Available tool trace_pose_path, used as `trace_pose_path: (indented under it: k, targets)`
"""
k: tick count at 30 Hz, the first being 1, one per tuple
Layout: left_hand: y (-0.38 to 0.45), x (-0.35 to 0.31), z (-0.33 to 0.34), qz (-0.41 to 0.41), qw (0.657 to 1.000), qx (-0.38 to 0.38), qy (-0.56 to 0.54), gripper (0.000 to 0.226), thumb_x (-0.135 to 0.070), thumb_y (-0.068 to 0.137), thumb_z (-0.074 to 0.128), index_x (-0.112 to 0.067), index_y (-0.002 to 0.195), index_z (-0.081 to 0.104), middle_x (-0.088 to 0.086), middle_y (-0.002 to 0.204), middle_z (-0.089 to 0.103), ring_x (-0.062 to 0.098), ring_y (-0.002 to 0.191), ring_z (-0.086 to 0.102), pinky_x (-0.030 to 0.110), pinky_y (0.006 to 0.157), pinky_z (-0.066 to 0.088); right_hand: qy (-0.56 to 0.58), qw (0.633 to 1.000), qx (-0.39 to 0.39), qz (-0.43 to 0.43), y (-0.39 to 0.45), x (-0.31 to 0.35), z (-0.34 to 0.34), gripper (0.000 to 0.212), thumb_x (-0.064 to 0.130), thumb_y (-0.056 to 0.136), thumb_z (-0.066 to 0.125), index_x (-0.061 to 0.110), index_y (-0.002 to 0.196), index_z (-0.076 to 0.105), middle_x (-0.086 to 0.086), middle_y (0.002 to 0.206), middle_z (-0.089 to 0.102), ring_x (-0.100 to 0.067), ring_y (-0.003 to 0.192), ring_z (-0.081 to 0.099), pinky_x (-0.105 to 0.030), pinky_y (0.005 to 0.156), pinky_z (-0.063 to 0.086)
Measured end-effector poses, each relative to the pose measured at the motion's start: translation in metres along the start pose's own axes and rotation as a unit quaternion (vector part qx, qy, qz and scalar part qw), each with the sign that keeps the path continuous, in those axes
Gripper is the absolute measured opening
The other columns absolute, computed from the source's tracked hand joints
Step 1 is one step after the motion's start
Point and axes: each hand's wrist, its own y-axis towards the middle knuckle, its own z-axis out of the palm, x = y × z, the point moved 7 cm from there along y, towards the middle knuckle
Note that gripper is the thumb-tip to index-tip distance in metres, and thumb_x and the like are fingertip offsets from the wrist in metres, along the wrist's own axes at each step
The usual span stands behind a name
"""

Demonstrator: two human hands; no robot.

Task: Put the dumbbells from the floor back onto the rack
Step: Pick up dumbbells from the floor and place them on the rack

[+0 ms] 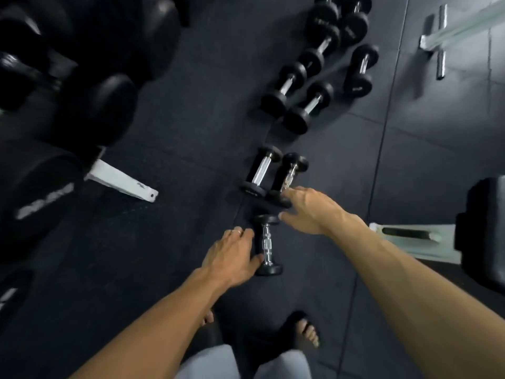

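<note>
Several black dumbbells with chrome handles lie on the dark rubber floor. The nearest small dumbbell (267, 244) lies just right of my left hand (232, 255), whose fingers are spread and touch its handle without closing. My right hand (311, 209) hovers open over the near end of a second small dumbbell (288, 177). A third small dumbbell (261, 170) lies beside it on the left. Bigger dumbbells (308, 108) lie farther back. The rack (120, 181), with large black dumbbells on it, stands at the left.
A white rack foot (123, 183) sticks out over the floor at the left. A bench with a black pad (486, 233) and pale frame (410, 239) stands at the right. Another pale metal frame (442, 36) is at the top right. My sandalled feet (306, 328) are below.
</note>
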Motion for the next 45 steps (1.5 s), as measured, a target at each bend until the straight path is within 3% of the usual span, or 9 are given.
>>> trace_pose_path:
  k: [9,14,20,24,28,32,37,40,45]
  targets:
    - [0.138,0.062,0.203,-0.083,0.99,0.04,-0.108,0.061,-0.045,0.091,0.053,-0.014,0.141,0.035,0.009,0.138,0.042,0.027,0.127,0.043,0.04,0.102,0.04,0.023,0.999,0.004,-0.03,0.147,-0.077,0.175,0.05,0.041,0.086,0.062,0.016,0.128,0.051,-0.01,0.122,0.057,-0.032,0.113,0.058,-0.035,0.083,0.044]
    - [0.173,0.073,0.254,-0.116,0.971,-0.007,-0.209,0.066,-0.039,0.089,0.061,-0.015,0.143,0.03,0.008,0.135,0.043,0.027,0.121,0.05,0.035,0.098,0.041,0.058,0.997,-0.002,-0.047,0.193,-0.094,0.23,0.067,0.044,0.082,0.068,0.023,0.14,0.042,-0.007,0.126,0.055,-0.029,0.114,0.056,-0.042,0.095,0.048]
    - [0.186,0.075,0.28,-0.145,0.946,-0.014,-0.29,0.064,-0.022,0.077,0.07,-0.022,0.131,0.035,0.002,0.113,0.063,0.022,0.101,0.062,0.033,0.088,0.05,0.101,0.992,-0.027,-0.067,0.22,-0.093,0.251,0.042,0.029,0.083,0.067,0.019,0.122,0.056,-0.009,0.11,0.065,-0.031,0.1,0.062,-0.038,0.083,0.05]
    - [0.186,0.071,0.282,-0.147,0.941,-0.009,-0.303,0.064,-0.02,0.079,0.07,-0.025,0.132,0.034,0.003,0.117,0.062,0.021,0.103,0.061,0.036,0.091,0.05,0.12,0.99,-0.031,-0.073,0.22,-0.099,0.249,0.038,0.023,0.082,0.069,0.017,0.119,0.06,-0.007,0.103,0.069,-0.029,0.097,0.064,-0.038,0.081,0.051]
    - [0.181,0.067,0.275,-0.146,0.944,-0.007,-0.297,0.065,-0.017,0.08,0.07,-0.025,0.134,0.035,0.001,0.12,0.061,0.02,0.106,0.061,0.03,0.091,0.048,0.159,0.985,-0.037,-0.055,0.21,-0.107,0.248,0.036,0.025,0.08,0.073,0.024,0.115,0.062,-0.004,0.1,0.069,-0.026,0.093,0.065,-0.037,0.08,0.052]
    - [0.16,0.052,0.253,-0.137,0.945,0.002,-0.297,0.072,-0.018,0.08,0.071,-0.027,0.14,0.031,0.001,0.126,0.06,0.021,0.112,0.059,0.035,0.097,0.048,0.192,0.979,-0.045,-0.054,0.184,-0.105,0.224,0.032,0.027,0.081,0.073,0.022,0.111,0.063,-0.002,0.096,0.069,-0.022,0.088,0.065,-0.038,0.079,0.054]
    - [0.114,0.018,0.195,-0.135,0.942,-0.013,-0.306,0.066,-0.016,0.081,0.071,-0.028,0.136,0.036,-0.004,0.114,0.063,0.017,0.103,0.06,0.029,0.089,0.047,0.181,0.979,-0.055,-0.079,0.134,-0.083,0.16,0.034,0.027,0.081,0.074,0.019,0.112,0.063,-0.001,0.094,0.068,-0.021,0.087,0.063,-0.031,0.074,0.049]
    - [0.078,-0.005,0.145,-0.129,0.944,-0.017,-0.302,0.066,-0.016,0.081,0.071,-0.027,0.136,0.035,-0.002,0.112,0.064,0.021,0.102,0.061,0.033,0.09,0.048,0.18,0.978,-0.059,-0.086,0.097,-0.065,0.107,0.036,0.026,0.081,0.074,0.02,0.114,0.061,0.001,0.092,0.066,-0.02,0.088,0.062,-0.027,0.073,0.044]
    - [0.014,-0.035,0.052,-0.119,0.947,-0.038,-0.294,0.058,-0.016,0.08,0.072,-0.024,0.127,0.039,0.004,0.099,0.066,0.026,0.092,0.064,0.039,0.086,0.051,0.175,0.977,-0.063,-0.107,0.035,-0.023,0.012,0.032,0.025,0.08,0.074,0.018,0.109,0.063,-0.001,0.094,0.067,-0.019,0.089,0.062,-0.033,0.08,0.05]
